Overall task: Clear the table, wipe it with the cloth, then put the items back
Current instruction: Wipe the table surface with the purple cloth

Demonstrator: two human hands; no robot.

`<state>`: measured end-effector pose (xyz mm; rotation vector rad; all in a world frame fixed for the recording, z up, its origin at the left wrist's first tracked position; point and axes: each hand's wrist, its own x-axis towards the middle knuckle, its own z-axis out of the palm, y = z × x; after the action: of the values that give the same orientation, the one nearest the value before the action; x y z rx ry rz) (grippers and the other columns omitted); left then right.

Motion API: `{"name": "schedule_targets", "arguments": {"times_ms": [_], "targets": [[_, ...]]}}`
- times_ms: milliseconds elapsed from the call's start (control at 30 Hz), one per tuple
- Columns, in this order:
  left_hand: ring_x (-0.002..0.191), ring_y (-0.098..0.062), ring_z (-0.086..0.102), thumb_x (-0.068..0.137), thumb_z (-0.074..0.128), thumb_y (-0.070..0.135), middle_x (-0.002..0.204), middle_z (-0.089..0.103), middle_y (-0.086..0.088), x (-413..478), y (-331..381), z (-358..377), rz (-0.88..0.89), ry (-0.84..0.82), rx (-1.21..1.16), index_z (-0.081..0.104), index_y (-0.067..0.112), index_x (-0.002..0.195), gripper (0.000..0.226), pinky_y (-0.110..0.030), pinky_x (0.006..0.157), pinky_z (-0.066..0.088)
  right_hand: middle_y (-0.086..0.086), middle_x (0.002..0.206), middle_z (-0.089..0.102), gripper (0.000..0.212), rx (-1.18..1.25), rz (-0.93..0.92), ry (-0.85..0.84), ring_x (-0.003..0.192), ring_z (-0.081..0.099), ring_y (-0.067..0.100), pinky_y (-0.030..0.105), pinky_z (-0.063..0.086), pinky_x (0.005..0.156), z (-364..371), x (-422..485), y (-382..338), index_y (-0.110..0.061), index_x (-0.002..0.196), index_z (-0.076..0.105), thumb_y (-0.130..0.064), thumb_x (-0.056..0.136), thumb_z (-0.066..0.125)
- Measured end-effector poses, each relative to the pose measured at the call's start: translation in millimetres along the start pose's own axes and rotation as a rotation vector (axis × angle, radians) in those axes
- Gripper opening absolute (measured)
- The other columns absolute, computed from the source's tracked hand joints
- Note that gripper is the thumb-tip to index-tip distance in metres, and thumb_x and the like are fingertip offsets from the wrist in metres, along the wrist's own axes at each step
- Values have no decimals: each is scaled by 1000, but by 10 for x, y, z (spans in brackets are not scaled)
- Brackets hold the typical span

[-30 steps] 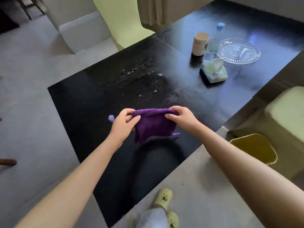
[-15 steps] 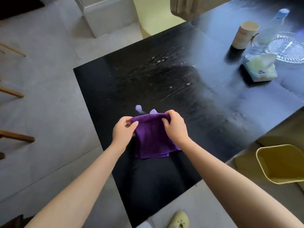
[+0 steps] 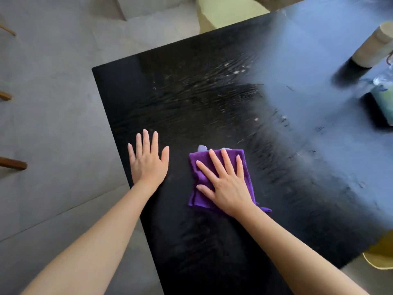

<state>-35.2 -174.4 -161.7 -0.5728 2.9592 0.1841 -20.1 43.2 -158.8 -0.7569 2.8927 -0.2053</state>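
A folded purple cloth [image 3: 247, 179] lies on the black table [image 3: 191, 99] near its front left corner. My right hand [image 3: 225, 184] rests flat on the cloth, fingers spread, pressing it onto the tabletop. My left hand [image 3: 147, 165] lies flat on the bare table to the left of the cloth, close to the table's left edge, with nothing in it. Pale streaks and specks mark the table beyond the cloth.
At the far right of the table stand a beige cup [image 3: 372, 50] and a tissue pack [image 3: 385, 103], both cut off by the frame. A yellow bin [image 3: 380, 258] sits on the floor at the right. A pale yellow chair [image 3: 223, 11] stands behind the table; wooden legs [image 3: 12, 163] at left.
Both hands held the cloth up by its top edge before. The cloth now lies on the table under my flat right hand, and my left hand has let go and rests on the table.
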Motion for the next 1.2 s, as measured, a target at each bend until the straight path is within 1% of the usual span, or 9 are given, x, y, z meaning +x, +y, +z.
{"name": "schedule_targets", "arguments": {"times_ms": [67, 167, 267, 433, 667, 833, 1000, 1100, 1200], "targets": [[151, -22, -1, 97, 14, 50, 163, 4, -6, 0, -16, 9, 3, 15, 7, 6, 22, 153, 63, -46, 122, 0, 2, 154, 34, 56, 14, 33, 6, 144, 25, 35, 63, 17, 113, -54, 294, -28, -35, 139, 42, -56, 89, 28], [151, -22, -1, 97, 14, 50, 163, 3, -6, 10, -26, 14, 0, 24, 16, 6, 22, 152, 63, -45, 122, -1, 0, 158, 26, 57, 40, 56, 6, 147, 15, 32, 61, 9, 114, -131, 839, -61, -31, 143, 36, -50, 92, 20], [151, -22, -3, 97, 14, 50, 163, 2, -6, 11, -20, 24, 5, 35, 23, 4, 22, 152, 63, -45, 122, -2, -3, 160, 17, 51, 47, 64, 20, 149, 6, 28, 58, 1, 116, -161, 1378, -24, -34, 146, 29, -48, 97, 25], [151, -22, -1, 97, 14, 50, 163, 3, -6, 20, -34, 42, 9, 52, 41, 6, 22, 153, 63, -45, 121, -1, -9, 160, 13, 50, 36, 32, 15, 149, 3, 24, 55, -2, 118, -187, 1810, 69, -40, 146, 25, -50, 98, 24], [151, -22, -2, 97, 15, 50, 163, 2, -5, 39, -24, 21, -1, 33, 27, 6, 22, 153, 62, -45, 122, -1, -11, 157, 26, 48, 73, -144, 9, 148, 15, 20, 50, 7, 119, -209, 1257, 169, -36, 143, 35, -45, 96, 32], [150, -22, -5, 98, 12, 48, 163, -1, -5, -25, 80, -9, -56, -3, -2, 3, 21, 153, 61, -47, 122, -3, -13, 152, 35, 54, 63, -312, -29, 146, 23, 16, 46, 15, 118, -217, 517, 570, -34, 140, 42, -48, 91, 24], [150, -22, -6, 97, 8, 51, 163, -2, -6, -57, 120, -11, -61, 6, -3, 2, 20, 152, 64, -47, 122, -3, -2, 145, 48, 46, 117, -58, 179, 140, 37, 24, 50, 27, 115, -260, 497, 1096, -22, 132, 55, -37, 92, 36], [150, -23, -6, 96, 7, 52, 163, -2, -6, -60, 132, 4, -60, 17, 10, 2, 20, 152, 65, -47, 122, -3, 0, 150, 42, 42, 162, 127, 223, 144, 29, 27, 49, 17, 117, -293, 742, 1294, -18, 136, 49, -26, 96, 45], [150, -23, -7, 96, 7, 52, 163, -3, -6, -61, 138, 14, -53, 22, 15, 1, 20, 152, 65, -47, 121, -3, 1, 152, 37, 43, 184, 245, 252, 145, 24, 28, 49, 13, 118, -335, 1027, 1367, -18, 138, 47, -28, 97, 43]]}}
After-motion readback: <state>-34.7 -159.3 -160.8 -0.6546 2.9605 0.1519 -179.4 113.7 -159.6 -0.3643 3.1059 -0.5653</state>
